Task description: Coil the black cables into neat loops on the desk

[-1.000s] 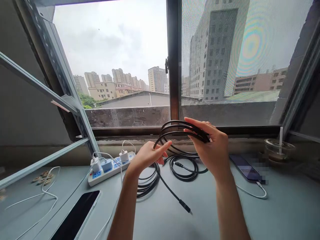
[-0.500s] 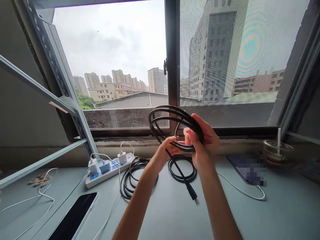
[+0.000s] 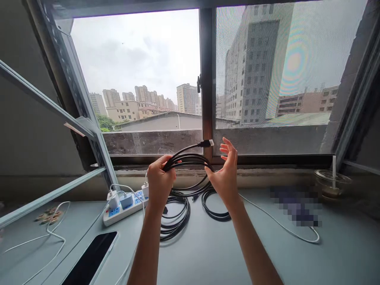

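Observation:
A looped black cable (image 3: 190, 157) is held up above the table in front of the window. My left hand (image 3: 162, 178) is closed around the left side of its loops. One end sticks out over the top, with a flat black plug (image 3: 205, 143) that has a pale tip and points right. At the right side of the loops is my right hand (image 3: 224, 174), its fingers spread upward and its thumb against the cable. Below, on the table, lie a larger black cable coil (image 3: 184, 225) and a smaller black cable coil (image 3: 218, 215).
A white power strip (image 3: 127, 208) with several chargers stands at the back left. Near it lies a phone (image 3: 90, 257) with a dark screen. On the right are a blurred-out device (image 3: 297, 206), a white cable (image 3: 273, 221) and a plastic cup (image 3: 331, 188) with a straw.
My left hand has moved left and up and now grips the loops. My right hand has let go its grip and spread its fingers. The plug, hanging low before, now sticks out above the loops.

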Available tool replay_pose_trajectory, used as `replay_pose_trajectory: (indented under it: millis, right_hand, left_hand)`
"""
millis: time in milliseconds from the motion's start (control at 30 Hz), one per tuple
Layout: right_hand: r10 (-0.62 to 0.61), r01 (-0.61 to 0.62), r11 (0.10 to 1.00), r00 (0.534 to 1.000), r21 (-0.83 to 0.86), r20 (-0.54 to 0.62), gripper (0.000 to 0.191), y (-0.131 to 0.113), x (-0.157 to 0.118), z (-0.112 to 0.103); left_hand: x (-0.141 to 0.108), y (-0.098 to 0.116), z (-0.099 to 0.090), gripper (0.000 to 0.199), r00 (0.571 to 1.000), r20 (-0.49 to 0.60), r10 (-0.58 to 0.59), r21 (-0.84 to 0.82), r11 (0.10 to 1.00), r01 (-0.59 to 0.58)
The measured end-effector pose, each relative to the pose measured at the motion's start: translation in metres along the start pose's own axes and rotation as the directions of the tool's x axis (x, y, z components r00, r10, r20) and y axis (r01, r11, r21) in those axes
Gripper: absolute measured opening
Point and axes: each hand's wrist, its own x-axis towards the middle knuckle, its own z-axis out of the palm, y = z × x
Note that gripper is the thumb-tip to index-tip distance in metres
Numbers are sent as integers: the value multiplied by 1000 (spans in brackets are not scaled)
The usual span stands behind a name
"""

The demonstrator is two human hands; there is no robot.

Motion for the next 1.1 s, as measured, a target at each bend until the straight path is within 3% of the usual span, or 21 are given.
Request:
replay_pose_trajectory:
  millis: [67, 133, 233, 300, 433, 500, 567, 700, 800, 933, 1100]
  right_hand:
    - [-112, 122, 985, 990, -120, 85, 72, -3, -3, 3]
    - [-164, 206, 962, 961, -180, 223, 57, -7, -6, 5]
    - [-62, 126, 982, 917, -139, 394, 25, -8, -7, 5]
    - [75, -28, 993, 907, -117, 414, 19, -7, -6, 4]
    - [234, -238, 971, 933, -18, 272, 26, -2, -1, -2]
    - [294, -320, 942, 933, 105, 207, 23, -2, 1, -6]
    - [347, -377, 899, 924, 224, 163, 26, -3, 4, -9]
    - [356, -380, 869, 925, 318, 132, 28, -2, 8, -12]
    - [264, -281, 944, 957, 171, 117, 22, 4, 10, -14]
    - [142, -137, 988, 987, -67, 76, 24, 8, 8, -15]
    - [249, -254, 967, 929, -21, 275, 21, 4, 8, -15]
  left_hand:
    - [-5, 6, -3, 23, 998, 2, 60, 249, 967, -59]
    - [-12, 14, 0, 27, 994, -1, 108, 431, 897, -97]
    - [-20, 21, 9, 26, 991, 36, 129, 472, 872, -130]
    - [-22, 22, 15, 22, 989, 42, 140, 369, 918, -146]
    - [-16, 15, 22, 14, 994, -37, 107, 95, 990, -103]
    - [-13, 10, 26, 9, 999, -28, 42, -86, 995, -44]
    - [-11, 6, 29, 19, 1000, 15, -20, -287, 957, 24]
    - [-14, 8, 34, 36, 978, 96, -186, -529, 822, 209]
    - [-16, 12, 32, 39, 940, 142, -309, -607, 723, 329]
    - [-14, 16, 29, 42, 929, 100, -356, -674, 662, 327]
    - [-14, 20, 30, 45, 943, 41, -331, -711, 653, 261]
